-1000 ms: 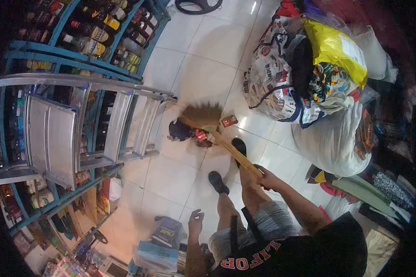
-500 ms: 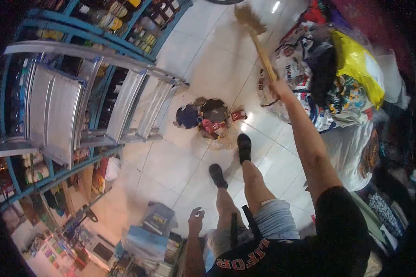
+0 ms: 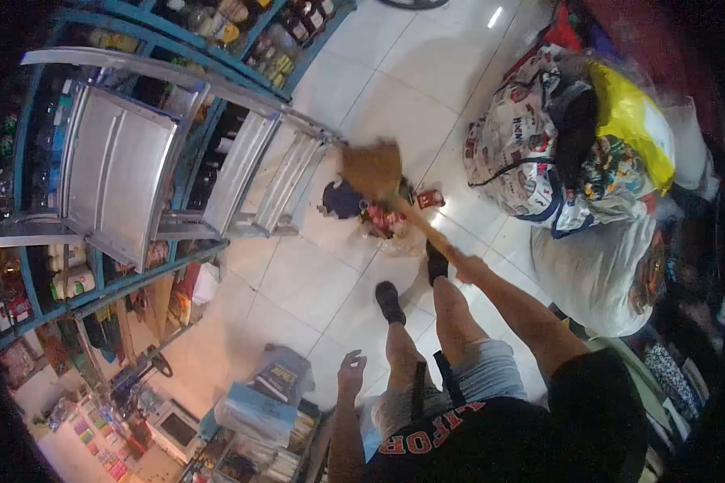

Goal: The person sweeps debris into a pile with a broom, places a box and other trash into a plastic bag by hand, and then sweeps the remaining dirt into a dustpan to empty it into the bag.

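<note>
My right hand [image 3: 470,270] is closed around the handle of a short straw broom [image 3: 424,229]. Its bristle head [image 3: 369,169] hangs over a small heap of litter and overlaps part of it in this view. Red wrappers [image 3: 388,223] show below the broom, and a dark cloth-like piece [image 3: 342,200] lies at the heap's left. A red packet [image 3: 430,198] is on the tiles just right of the broom. Holding nothing, my left hand [image 3: 352,372] hangs by my left leg with its fingers loosely apart.
An aluminium stepladder [image 3: 125,153] stands at the left before blue shelves [image 3: 201,40] of bottles. Stuffed bags [image 3: 515,153] and a yellow bag [image 3: 632,121] are piled at the right. Near my left hand are a grey bag [image 3: 282,374] and boxes. My shoes [image 3: 390,302] are close to the heap.
My right hand has drawn the broom down and towards me, from the far floor beside the bags to over the litter heap. My left hand stays low by my leg.
</note>
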Demonstrator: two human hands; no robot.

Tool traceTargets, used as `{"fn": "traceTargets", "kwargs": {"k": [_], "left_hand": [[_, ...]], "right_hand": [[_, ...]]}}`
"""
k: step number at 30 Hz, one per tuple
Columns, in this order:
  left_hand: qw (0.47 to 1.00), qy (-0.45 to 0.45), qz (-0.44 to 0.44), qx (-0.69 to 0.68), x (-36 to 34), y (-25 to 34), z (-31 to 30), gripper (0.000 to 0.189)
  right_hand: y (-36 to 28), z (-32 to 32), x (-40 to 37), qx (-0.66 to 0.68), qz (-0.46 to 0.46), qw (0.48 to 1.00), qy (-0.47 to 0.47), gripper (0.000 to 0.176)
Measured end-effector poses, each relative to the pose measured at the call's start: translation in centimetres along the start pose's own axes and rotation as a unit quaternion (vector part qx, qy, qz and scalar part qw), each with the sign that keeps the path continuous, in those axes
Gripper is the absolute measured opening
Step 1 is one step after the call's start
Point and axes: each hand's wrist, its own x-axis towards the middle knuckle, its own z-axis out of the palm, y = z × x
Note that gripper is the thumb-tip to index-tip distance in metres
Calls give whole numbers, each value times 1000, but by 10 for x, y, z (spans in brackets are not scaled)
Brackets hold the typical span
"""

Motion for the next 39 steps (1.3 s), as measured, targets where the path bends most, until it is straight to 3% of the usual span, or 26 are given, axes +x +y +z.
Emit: {"fn": "traceTargets", "kwargs": {"k": [1,2,3,5,6,7,8,9,10,13,16,18,21,22,24,26,28,30,31,33,34,35,37,38,39], "left_hand": [[1000,-3,11,-18,2,-12,0,27],[999,-9,27,-38,5,-21,0,27],[999,2,40,-35,4,-21,-4,27],[995,15,88,-54,11,-34,-5,27],[996,-17,-14,-86,4,-11,-14,27],[982,-18,17,-186,21,-49,-10,28],[991,-21,71,-110,28,-49,-15,26],[991,-16,125,-35,35,-48,-20,24],[991,-26,17,-129,44,-45,-19,21],[991,17,134,-18,63,-17,-27,15],[970,58,235,33,36,56,-53,7],[964,76,251,51,26,87,-68,9],[956,93,274,50,33,86,-89,18],[958,107,251,89,30,88,-95,19],[963,115,177,170,43,77,-104,23],[976,84,134,151,46,61,-110,22],[986,55,78,134,51,22,-114,20],[993,5,49,-111,76,-26,-106,22],[993,11,41,-113,83,-34,-106,22],[978,-84,54,-183,93,-50,-103,19],[965,-132,58,-218,92,-57,-102,20],[950,-178,60,-250,88,-66,-101,22],[934,-218,49,-277,79,-73,-104,25],[966,-184,66,-167,70,-51,-102,26],[984,-152,81,-54,64,-23,-97,28]], "right_hand": [[-11,-18,-25,-28,9,999,-39,68],[10,-11,-29,132,29,989,-55,68],[-1,-30,-51,139,38,987,-68,67],[50,-6,-67,247,-96,964,16,68],[38,-24,-95,249,-9,968,-23,69],[21,-45,-125,245,79,964,-61,71],[27,-42,-145,255,42,965,-32,72],[10,-56,-179,283,69,957,-19,71],[-1,-59,-203,281,100,954,-5,70],[-4,-43,-251,344,90,932,63,68],[3,-17,-263,412,68,902,111,65],[3,-6,-272,498,80,856,118,51],[14,16,-264,444,132,879,112,42],[14,22,-264,424,132,887,125,29],[16,28,-265,481,128,861,108,24],[31,37,-255,499,110,856,82,22],[48,43,-234,254,-26,959,118,31],[56,42,-213,250,-23,962,109,34],[44,30,-218,367,14,927,82,31],[16,5,-232,588,103,800,61,25],[15,0,-232,678,26,734,29,20],[13,-6,-226,631,10,773,62,20],[-8,-38,-230,643,67,760,65,16],[24,-31,-193,518,-19,850,88,15],[2,-55,-212,690,33,722,43,18]]}}
